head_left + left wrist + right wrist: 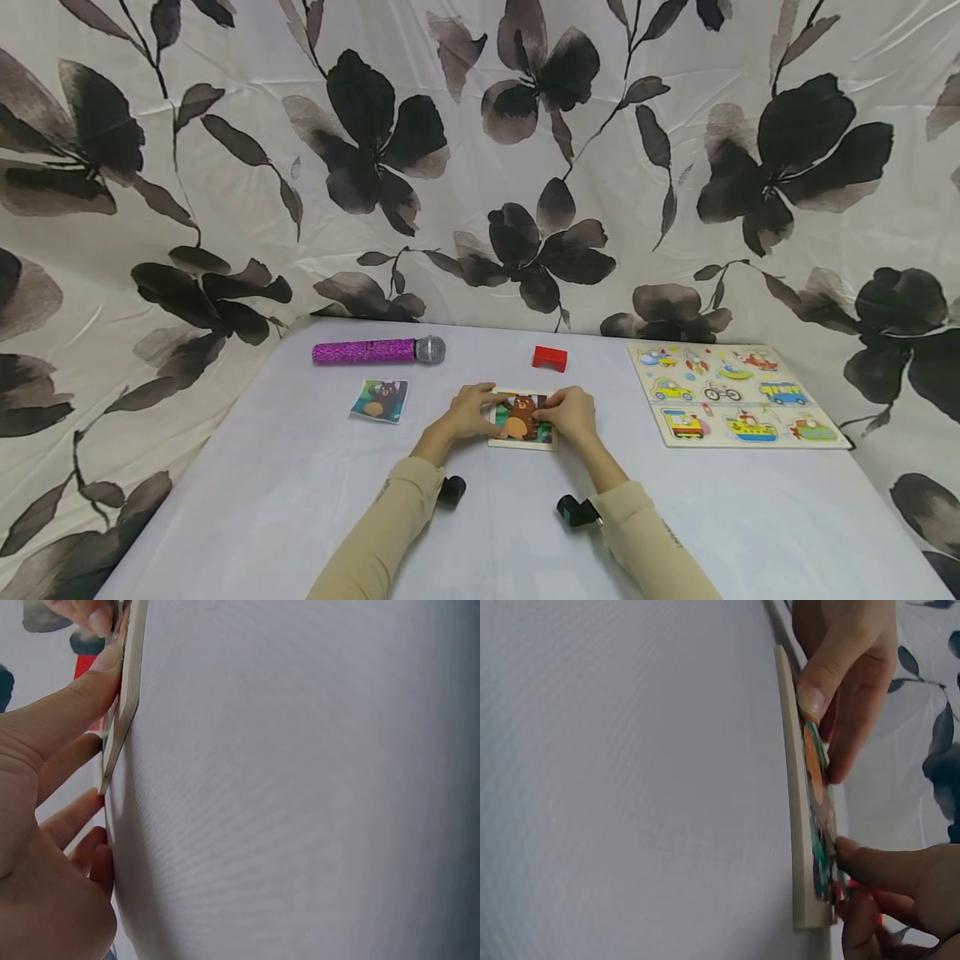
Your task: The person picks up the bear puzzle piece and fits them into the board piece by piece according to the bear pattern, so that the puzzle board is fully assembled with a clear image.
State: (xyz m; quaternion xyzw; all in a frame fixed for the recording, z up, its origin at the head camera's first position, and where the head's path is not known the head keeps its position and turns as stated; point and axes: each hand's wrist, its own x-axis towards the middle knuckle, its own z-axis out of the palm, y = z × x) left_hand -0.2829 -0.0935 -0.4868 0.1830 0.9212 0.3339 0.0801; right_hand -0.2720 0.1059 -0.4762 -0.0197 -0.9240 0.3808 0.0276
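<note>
A small bear jigsaw puzzle [519, 415] lies in a pale wooden tray [523, 446] on the table, between both hands. At its left side, my left hand [471, 412] holds the puzzle, thumb on the near part and fingers on the far part. My right hand [573, 414] pinches a puzzle piece at the right side, its fingers covering most of that piece. In the right wrist view, colourful pieces [815, 776] stand slightly above the tray's rim [795, 802]. The left wrist view shows the left thumb [97, 679] along the tray's edge.
Left of the hands lies a bear picture card [380, 401], with a purple glittery microphone [375, 351] behind it. A red block [550, 359] sits behind the puzzle. On the right is a vehicle peg board [738, 396]. A floral cloth [517, 167] hangs behind the table.
</note>
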